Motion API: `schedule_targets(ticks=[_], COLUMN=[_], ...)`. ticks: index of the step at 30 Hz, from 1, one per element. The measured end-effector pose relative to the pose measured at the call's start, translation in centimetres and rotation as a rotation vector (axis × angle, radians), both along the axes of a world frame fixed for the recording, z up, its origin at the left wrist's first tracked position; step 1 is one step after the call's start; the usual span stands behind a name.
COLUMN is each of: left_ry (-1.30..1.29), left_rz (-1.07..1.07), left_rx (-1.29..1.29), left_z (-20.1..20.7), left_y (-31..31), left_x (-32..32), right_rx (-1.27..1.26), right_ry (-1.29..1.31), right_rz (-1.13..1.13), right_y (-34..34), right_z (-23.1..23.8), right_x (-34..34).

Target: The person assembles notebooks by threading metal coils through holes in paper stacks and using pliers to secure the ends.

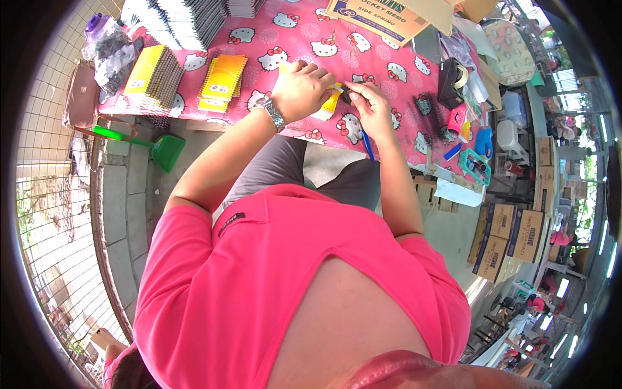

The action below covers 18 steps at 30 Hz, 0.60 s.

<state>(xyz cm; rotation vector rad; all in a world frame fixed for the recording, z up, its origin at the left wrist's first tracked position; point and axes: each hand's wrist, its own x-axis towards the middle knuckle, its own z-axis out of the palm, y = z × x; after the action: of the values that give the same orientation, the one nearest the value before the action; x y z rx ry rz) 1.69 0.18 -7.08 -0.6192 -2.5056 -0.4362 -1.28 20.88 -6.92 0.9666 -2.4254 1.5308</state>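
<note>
On the pink table, a small yellow memo pad [330,104] lies under the curled fingers of my left hand [299,89], which grips it near the front edge. My right hand [371,109] is at the pad's right side, thumb and fingers closed round a tool with a blue handle [367,144]. The tool's dark head is at the pad's edge, mostly hidden by the fingers, so I cannot tell its exact kind. To the left of my hands lies a short stack of yellow spiral memo pads [222,79].
A taller row of yellow pads [153,74] and stacks of spiral-bound pads [184,19] stand at the left. An open cardboard box [389,23] sits at the back. Black wire coils [431,117], a black pouch [451,84] and a teal basket [475,166] occupy the right.
</note>
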Motion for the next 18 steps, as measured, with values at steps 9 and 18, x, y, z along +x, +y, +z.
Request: schedule_targets(ticks=[9, 18], left_ry=[-0.025, -0.024], left_rz=[0.01, 0.009], left_rx=[0.007, 0.005], left_z=[0.02, -0.16], left_y=[0.16, 0.05], left_x=[-0.02, -0.08], right_rx=[-0.006, 0.087], right_ry=[0.072, 0.178], right_rz=[-0.154, -0.02], right_y=[-0.12, 0.39], right_z=[0.5, 0.62], right_x=[0.14, 0.44])
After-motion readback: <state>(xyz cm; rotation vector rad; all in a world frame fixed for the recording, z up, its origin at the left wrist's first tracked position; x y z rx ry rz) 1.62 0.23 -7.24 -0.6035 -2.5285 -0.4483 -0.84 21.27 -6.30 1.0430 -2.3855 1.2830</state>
